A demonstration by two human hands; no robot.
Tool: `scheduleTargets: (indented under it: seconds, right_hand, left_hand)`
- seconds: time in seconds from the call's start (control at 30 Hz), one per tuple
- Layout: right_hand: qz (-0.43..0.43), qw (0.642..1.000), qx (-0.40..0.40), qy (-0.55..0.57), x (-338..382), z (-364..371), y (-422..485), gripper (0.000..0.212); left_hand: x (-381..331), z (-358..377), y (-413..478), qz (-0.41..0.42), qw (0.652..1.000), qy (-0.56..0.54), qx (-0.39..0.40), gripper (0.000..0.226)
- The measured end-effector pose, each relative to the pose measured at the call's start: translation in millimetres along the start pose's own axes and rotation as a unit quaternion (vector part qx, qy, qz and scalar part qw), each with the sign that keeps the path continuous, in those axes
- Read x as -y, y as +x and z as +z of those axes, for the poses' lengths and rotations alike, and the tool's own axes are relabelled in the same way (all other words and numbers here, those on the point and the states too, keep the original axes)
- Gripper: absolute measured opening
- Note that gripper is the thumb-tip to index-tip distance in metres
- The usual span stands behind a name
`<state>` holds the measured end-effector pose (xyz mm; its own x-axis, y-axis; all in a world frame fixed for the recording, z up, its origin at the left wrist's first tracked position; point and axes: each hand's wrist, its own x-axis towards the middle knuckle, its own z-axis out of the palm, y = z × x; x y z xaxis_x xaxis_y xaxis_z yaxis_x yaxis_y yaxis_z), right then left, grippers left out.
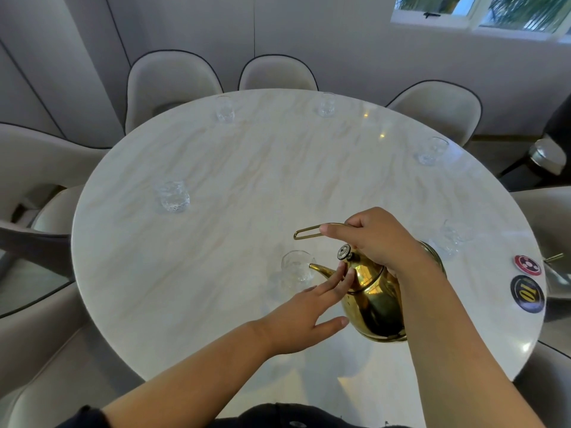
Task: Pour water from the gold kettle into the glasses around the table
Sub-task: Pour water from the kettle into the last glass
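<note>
My right hand [375, 239] grips the handle of the gold kettle [372, 299], which hangs tilted to the left above the round marble table [247, 168]. Its spout tip sits at the rim of the nearest clear glass [297, 269]. My left hand [304, 319] has its fingers spread, and the fingertips rest against the kettle's neck below the lid. Further glasses stand around the table: one at the left [172, 196], two at the far side [225, 109] [327, 104], one at the right rear [430, 151], and one at the right [451, 239], partly behind my right hand.
Two round coasters, one red [528, 265] and one black with gold print [527, 293], lie at the table's right edge. Pale upholstered chairs [173, 78] ring the table closely. A window is at the upper right.
</note>
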<state>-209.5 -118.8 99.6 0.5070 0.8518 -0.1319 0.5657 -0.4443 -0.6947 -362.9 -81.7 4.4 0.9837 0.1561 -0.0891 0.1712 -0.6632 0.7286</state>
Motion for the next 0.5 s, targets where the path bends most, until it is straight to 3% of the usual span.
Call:
scheduleTargets:
  seconds: [0.5]
  right_hand:
    - [-0.008,1.0,0.004,-0.007,1.4,-0.9,0.6,0.055]
  left_hand:
    - [-3.4,-1.6,0.0,-0.006,1.0,0.0,0.001,0.064]
